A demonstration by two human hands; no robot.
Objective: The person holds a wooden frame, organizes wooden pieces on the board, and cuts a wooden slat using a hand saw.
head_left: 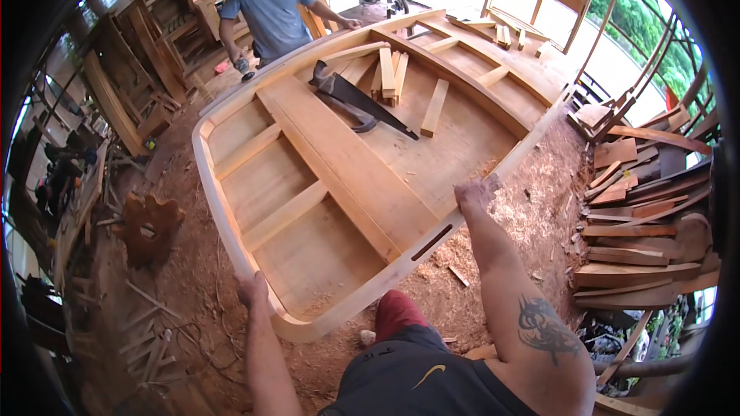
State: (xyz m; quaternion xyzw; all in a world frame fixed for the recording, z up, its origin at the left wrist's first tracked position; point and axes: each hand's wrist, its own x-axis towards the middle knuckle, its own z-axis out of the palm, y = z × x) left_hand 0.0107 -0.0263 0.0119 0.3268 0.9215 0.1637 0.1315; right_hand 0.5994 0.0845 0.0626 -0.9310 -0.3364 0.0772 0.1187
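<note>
A large wooden panel (347, 175) with rounded corners, a raised rim and cross slats lies in front of me. My left hand (253, 290) is closed around the rim near its rounded corner. Farther right, my right hand (475, 194) grips the long near edge, beyond a dark slot (432, 242) cut in it. On the panel rest a handsaw (375, 108) with a dark blade and a curved dark piece (348, 114) beside it. Several short wood blocks (388, 73) are stacked past the saw, and one loose block (435, 108) lies apart.
Across the panel stands a person (274, 19) with a tool (244, 69) in one hand and the other hand at the far edge. Wood offcuts (632, 231) are piled at right. A cord (208, 347) and shavings (532, 216) lie on the dirt floor.
</note>
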